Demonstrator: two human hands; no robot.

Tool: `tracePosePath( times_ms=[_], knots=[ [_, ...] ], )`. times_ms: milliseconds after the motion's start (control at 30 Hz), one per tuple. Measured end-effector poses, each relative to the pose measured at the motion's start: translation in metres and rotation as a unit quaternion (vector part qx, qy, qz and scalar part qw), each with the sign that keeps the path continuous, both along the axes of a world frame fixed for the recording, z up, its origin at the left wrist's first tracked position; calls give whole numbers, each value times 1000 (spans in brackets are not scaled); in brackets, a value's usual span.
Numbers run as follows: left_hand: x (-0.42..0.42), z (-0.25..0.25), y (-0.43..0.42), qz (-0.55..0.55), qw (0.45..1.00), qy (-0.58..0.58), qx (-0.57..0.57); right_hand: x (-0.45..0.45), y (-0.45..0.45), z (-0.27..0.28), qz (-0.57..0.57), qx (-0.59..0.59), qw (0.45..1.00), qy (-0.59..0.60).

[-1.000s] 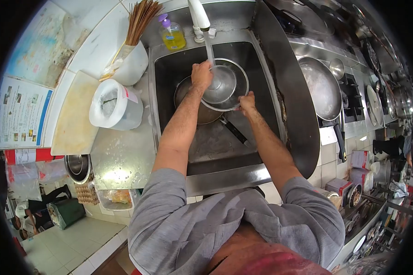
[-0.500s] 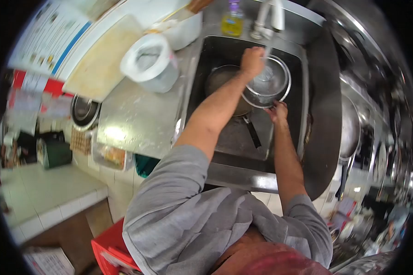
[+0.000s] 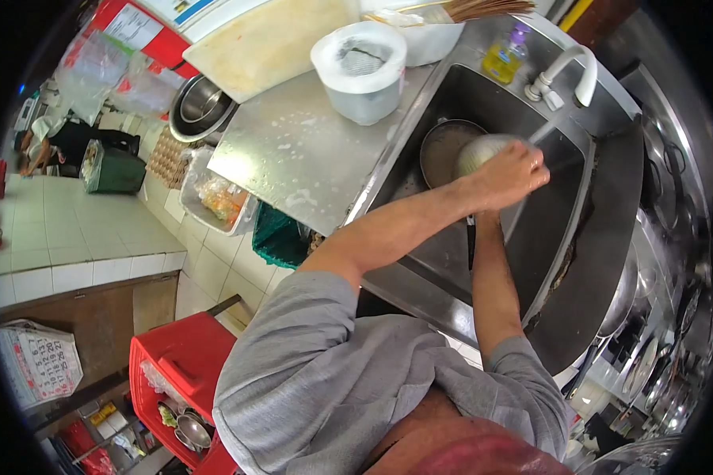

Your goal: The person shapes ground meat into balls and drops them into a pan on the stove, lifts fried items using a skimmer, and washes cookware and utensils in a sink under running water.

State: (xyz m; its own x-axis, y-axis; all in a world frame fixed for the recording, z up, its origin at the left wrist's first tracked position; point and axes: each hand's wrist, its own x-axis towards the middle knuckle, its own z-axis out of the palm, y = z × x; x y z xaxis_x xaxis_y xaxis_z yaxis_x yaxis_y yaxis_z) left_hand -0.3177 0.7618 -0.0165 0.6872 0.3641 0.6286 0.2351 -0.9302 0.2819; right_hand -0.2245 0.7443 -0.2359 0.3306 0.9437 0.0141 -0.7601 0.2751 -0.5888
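My left hand (image 3: 515, 176) is closed over the sink, its fingers curled in front of a tilted, round metal bowl (image 3: 477, 152). Whatever sits inside those fingers is hidden. Behind my left wrist is my right hand (image 3: 489, 214), at the near side of the bowl. Its fingers are covered, but the bowl stays raised and tipped at that hand. Beneath lies a frying pan (image 3: 440, 158) with cloudy liquid, its black handle towards me. Water streams from the white faucet (image 3: 564, 71) beside my left hand. All this is within the dark sink basin (image 3: 554, 206).
A yellow soap bottle (image 3: 505, 57) stands by the faucet. On the steel counter (image 3: 293, 142) are a white lined tub (image 3: 360, 75) and a cutting board (image 3: 269, 43). A red bin (image 3: 186, 356) stands at lower left. Pans line the right side. Another person (image 3: 43, 142) is far left.
The bowl has come away from under the faucet, leftwards, and tipped from facing up to tilted. My left hand has crossed over my right. The view has turned.
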Motion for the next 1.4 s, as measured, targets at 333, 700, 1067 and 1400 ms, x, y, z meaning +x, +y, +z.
tracePosePath(
  times_ms=[333, 700, 1067, 1400],
  knots=[
    [-356, -66, 116, 344, 925, -68, -144, 21, -32, 22, -64, -233, 968, -63],
    [-197, -120, 7, 310, 913, 244, -106, 66, -108, 12, -173, -305, 933, -80],
    [28, -158, 9, 180, 677, -119, -703, 70, -79, 113, -240, -440, 584, -639],
    [54, -124, 60, 196, 809, -167, -528, 105, -30, 94, -303, -332, 668, -593]
  ],
)
